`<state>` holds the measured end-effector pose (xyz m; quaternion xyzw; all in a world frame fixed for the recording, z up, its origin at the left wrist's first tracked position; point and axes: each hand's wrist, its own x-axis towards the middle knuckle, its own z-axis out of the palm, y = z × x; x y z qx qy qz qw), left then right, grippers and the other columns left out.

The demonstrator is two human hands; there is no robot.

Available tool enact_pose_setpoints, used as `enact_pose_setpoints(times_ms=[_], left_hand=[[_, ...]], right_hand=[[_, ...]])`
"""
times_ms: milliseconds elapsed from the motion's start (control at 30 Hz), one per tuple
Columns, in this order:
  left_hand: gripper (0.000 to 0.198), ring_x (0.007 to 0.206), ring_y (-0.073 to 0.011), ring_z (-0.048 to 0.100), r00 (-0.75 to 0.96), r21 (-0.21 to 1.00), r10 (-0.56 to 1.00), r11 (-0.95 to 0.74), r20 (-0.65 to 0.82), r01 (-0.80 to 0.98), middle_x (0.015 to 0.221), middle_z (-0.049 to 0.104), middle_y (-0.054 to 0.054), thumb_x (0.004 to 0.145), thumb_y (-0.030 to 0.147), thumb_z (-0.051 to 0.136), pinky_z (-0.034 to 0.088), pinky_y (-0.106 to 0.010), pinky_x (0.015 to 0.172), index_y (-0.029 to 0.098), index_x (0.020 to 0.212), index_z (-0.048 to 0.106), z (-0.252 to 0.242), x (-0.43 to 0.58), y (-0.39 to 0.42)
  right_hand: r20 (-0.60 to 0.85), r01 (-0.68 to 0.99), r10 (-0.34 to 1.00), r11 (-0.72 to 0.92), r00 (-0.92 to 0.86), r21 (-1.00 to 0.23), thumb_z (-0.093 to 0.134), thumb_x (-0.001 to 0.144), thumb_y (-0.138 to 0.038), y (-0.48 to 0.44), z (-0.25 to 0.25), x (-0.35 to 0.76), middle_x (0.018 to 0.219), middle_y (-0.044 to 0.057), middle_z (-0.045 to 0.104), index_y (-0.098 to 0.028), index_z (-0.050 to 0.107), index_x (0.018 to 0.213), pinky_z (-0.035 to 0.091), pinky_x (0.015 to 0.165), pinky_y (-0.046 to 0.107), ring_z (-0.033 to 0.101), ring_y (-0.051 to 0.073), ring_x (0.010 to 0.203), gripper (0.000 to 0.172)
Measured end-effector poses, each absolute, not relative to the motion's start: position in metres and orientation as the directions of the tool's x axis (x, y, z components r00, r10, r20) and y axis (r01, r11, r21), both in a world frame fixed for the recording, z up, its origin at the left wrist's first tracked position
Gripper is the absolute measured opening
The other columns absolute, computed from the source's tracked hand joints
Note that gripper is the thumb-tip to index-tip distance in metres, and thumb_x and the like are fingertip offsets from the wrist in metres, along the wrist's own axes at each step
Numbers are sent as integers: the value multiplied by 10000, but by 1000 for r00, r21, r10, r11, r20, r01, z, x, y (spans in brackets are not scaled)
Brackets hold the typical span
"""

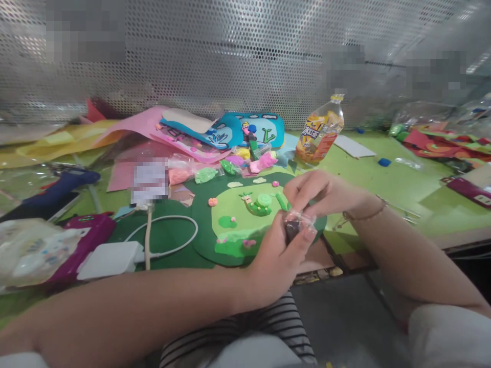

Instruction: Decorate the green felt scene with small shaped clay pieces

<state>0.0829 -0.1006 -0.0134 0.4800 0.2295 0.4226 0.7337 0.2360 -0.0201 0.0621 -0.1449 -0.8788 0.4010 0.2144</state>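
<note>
Striped top (264, 327) lies under both forearms. Left hand (276, 260) is closed round a small clear bag (304, 221) with a dark lump (292, 231) inside, held over the near edge of the table (399, 179). Right hand (318, 193), just above, pinches the bag's top film. Likely best: left keeps a firm low grip, right pulls film only, no squashing the lump. Bag's long axis looks roughly upright, mouth toward the right hand; blur hides detail. Green felt disc (238, 214) sits just beyond the hands.
</note>
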Motion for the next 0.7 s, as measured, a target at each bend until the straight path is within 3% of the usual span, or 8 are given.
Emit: enact_pose_setpoints(times_ms=[133,300,433,567,700], left_hand=[[295,464,-18,250,580,821,806,249,118,-513,585,271,96,853,450,503,220,-163,440,208,870,335,-14,86,-100],[291,448,-16,234,590,836,805,287,54,-467,579,267,99,852,451,501,198,-155,416,208,878,344,-12,86,-100],[307,455,-26,232,595,862,801,251,70,-440,570,274,94,846,481,490,204,-165,418,207,915,369,-13,85,-101],[296,465,-29,249,567,863,821,233,72,-448,580,274,87,858,467,483,202,-178,429,209,962,382,-14,85,-98],[294,470,-30,260,561,847,825,247,71,-471,580,277,88,861,468,478,209,-178,440,219,980,379,-12,85,-96]], right_hand=[[261,87,405,666,-876,-741,602,821,-315,-20,61,232,651,-3,492,-115,684,821,399,560,200,472,66,595,216],[181,122,351,688,-918,-715,541,857,-366,-16,63,232,648,0,488,-108,650,796,384,582,207,445,68,595,287],[136,108,330,624,-934,-774,530,854,-410,-13,59,233,677,8,489,-106,604,774,383,587,215,448,80,627,324],[181,63,404,521,-897,-851,585,825,-385,-10,52,233,697,-4,496,-113,583,765,388,599,212,456,67,621,279],[221,54,452,520,-864,-852,617,809,-348,-7,47,235,698,-9,509,-117,600,773,392,608,204,466,56,616,234]])
